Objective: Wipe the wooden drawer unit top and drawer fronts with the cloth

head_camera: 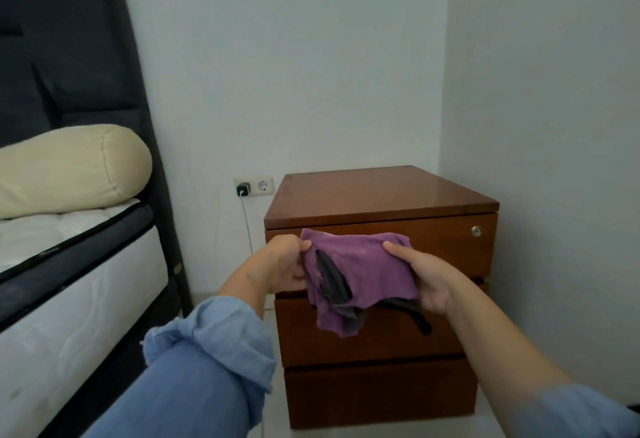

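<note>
A reddish-brown wooden drawer unit (381, 195) with three drawer fronts stands in the room's corner. Its top drawer has a small round lock at the right. A purple cloth (363, 267) with dark grey patches hangs in the air in front of the upper drawers. My left hand (285, 264) grips the cloth's left edge. My right hand (420, 276) holds its right side, thumb on top. The cloth and both hands hide parts of the top and middle drawer fronts.
A bed (69, 264) with a white mattress and a beige bolster pillow (69, 167) stands at the left, with a dark headboard behind. A wall socket (254, 186) with a plugged charger and hanging cable sits left of the unit. White walls close in behind and on the right.
</note>
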